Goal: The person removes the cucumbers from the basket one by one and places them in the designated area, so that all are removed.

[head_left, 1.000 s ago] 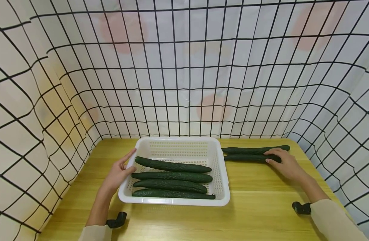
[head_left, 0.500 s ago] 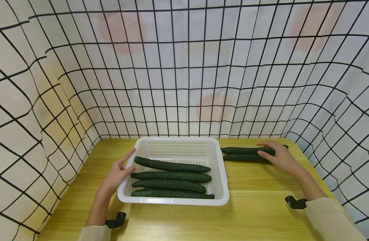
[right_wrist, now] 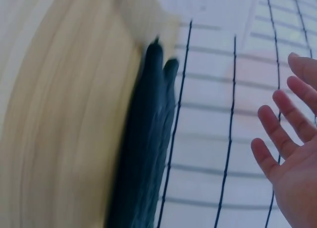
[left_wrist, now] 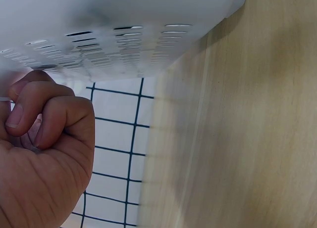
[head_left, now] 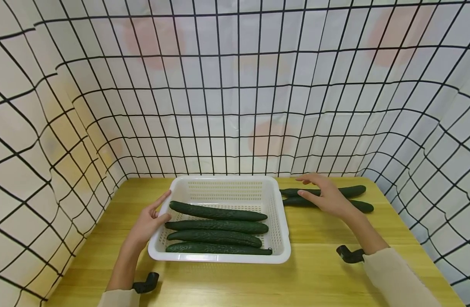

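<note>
We see black wire mesh point(head_left: 239, 114) rising behind and beside the wooden table point(head_left: 315, 277), pale cloth point(head_left: 229, 101) beyond it. The left hand point(head_left: 147, 224) grips the left rim of the white plastic basket point(head_left: 219, 257), where four cucumbers point(head_left: 217, 226) lie; its right wall separates these from two tabletop cucumbers point(head_left: 352, 191), over which the right hand point(head_left: 329, 198) hangs, fingers apart, holding nothing.

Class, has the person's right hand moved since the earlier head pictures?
Yes: the right hand has moved left, closer to the white basket.
</note>
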{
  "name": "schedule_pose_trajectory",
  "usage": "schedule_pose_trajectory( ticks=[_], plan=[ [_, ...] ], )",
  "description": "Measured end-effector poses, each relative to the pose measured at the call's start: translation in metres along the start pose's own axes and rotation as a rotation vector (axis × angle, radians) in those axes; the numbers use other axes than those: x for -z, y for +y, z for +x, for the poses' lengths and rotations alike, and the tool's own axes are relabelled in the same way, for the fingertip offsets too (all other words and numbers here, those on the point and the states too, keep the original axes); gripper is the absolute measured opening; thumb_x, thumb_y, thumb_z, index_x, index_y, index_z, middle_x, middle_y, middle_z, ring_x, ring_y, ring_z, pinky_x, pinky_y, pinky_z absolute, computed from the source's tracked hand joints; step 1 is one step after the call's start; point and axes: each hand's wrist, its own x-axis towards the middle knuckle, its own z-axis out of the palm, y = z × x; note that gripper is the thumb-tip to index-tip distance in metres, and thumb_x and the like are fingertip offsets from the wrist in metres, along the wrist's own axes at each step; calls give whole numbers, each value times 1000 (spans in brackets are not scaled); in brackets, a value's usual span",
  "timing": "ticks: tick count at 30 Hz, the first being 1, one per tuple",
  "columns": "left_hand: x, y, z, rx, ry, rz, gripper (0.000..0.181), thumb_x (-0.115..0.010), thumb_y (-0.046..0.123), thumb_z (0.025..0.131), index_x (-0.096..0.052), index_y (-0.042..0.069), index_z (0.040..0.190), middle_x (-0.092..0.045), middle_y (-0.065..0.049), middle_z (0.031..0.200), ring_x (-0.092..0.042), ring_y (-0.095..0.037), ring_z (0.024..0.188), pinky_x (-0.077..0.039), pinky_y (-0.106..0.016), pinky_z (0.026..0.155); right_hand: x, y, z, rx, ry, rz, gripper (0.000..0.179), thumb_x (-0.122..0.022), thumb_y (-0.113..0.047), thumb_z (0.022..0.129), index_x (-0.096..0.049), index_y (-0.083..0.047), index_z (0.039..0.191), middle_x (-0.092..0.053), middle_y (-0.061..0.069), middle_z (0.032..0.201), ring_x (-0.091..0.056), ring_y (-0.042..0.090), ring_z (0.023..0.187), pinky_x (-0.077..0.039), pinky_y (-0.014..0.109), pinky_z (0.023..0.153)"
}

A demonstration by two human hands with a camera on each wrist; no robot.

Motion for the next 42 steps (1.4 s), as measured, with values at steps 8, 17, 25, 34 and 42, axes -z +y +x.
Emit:
schedule_pose_trajectory(
  ticks=[8, 17, 25, 34, 42],
  plan=[
    [1, -1, 0, 5, 0, 4, 78, -63, 6, 96, -31, 31, 163, -44, 0, 59, -50, -12, 48, -59, -37, 54, -24, -36, 19, 48, -1, 95, 44, -70, -24, 98, -61, -10, 139, -60, 10, 140, -61, 35, 121, -50, 60, 102],
    [1, -2, 1, 0, -2, -2, 79, -63, 5, 95, -32, 30, 163, -44, 0, 58, -50, -12, 47, -58, -36, 52, -49, -67, 38, 91, -70, 171, 42, -68, -26, 100, -60, -14, 140, -59, 5, 142, -59, 30, 124, -50, 58, 102],
    [1, -3, 2, 7, 7, 5, 78, -62, 6, 95, -32, 29, 163, -45, 2, 58, -50, -11, 49, -59, -37, 54, -70, -87, 54, 96, -160, 214, 44, -67, -32, 101, -57, -20, 142, -58, 5, 142, -58, 28, 127, -47, 56, 109],
    [1, -3, 2, -1, -4, 1, 78, -62, 6, 95, -32, 30, 163, -44, 2, 56, -49, -11, 46, -59, -37, 53, -92, -98, 64, 80, -281, 233, 53, -66, -32, 101, -51, -11, 148, -53, 8, 148, -56, 34, 131, -46, 56, 111],
    [1, -3, 2, -1, -5, -18, 78, -63, 5, 96, -32, 29, 163, -44, 1, 55, -49, -13, 45, -58, -37, 52, -108, -103, 71, 87, -323, 232, 53, -67, -28, 101, -51, -11, 148, -53, 8, 147, -56, 33, 130, -47, 57, 108]
  ],
)
